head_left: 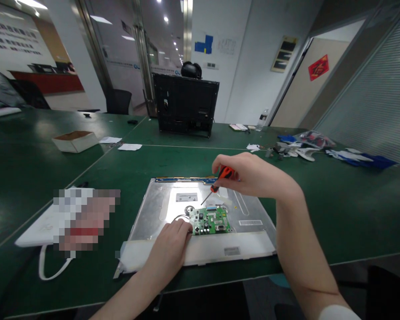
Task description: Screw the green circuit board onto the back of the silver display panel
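In my right hand (248, 174) is a red-and-black screwdriver (214, 188), the fingers closed round its handle. Its thin shaft slants down to the left, and the tip is close to the upper left corner of a green circuit board (209, 218); whether it touches a screw is too small to tell. My left hand (173, 242) has its fingers curled together and holds the board's left edge. The board rests on the back of a silver display panel (250, 212) lying flat, with a whitish strip (250, 244) along the near side and thin dark wires left of the board.
Left of the panel lies a white device (40, 226) with a cable, partly blurred out. Farther back are an open box (76, 141), paper sheets (130, 147) and an upright black monitor housing (186, 104). Gloves and bags (303, 144) lie back right, near a bottle (262, 120).
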Demonstrator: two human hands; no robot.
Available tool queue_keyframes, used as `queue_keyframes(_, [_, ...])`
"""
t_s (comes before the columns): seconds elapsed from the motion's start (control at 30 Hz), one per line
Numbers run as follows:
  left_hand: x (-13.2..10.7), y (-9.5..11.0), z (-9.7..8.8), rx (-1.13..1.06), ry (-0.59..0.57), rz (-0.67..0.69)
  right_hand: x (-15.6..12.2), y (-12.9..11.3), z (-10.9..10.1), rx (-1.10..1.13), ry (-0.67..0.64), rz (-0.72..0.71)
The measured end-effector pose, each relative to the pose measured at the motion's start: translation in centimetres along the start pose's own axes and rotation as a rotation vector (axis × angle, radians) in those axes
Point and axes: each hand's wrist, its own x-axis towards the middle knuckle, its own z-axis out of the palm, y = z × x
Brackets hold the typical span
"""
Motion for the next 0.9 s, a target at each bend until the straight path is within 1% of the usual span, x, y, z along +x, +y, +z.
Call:
queue_keyframes(0.13, [0.1,-0.1,0.3,0.01,0.008,0.003,0.9,-0.9,1.3,0.055,-0.102,-0.099])
queue_keyframes(0.23, [0.1,-0.2,0.5,0.04,0.02,0.001,1.4,-1.9,2.4,0.049,-0.172,-0.173])
queue_keyframes(0.37, [0.1,-0.1,0.6,0.084,0.019,-0.008,1.8,-2.9,3.2,0.016,-0.217,-0.2])
queue_keyframes(0.57, [0.2,-0.2,0.5,0.098,0.039,-0.003,1.8,-3.5,3.2,-0.034,-0.228,-0.175])
queue_keyframes(0.9, [0.0,0.0,0.4,0.128,0.053,0.014,1.5,-3.7,3.2,-0.077,-0.23,-0.224])
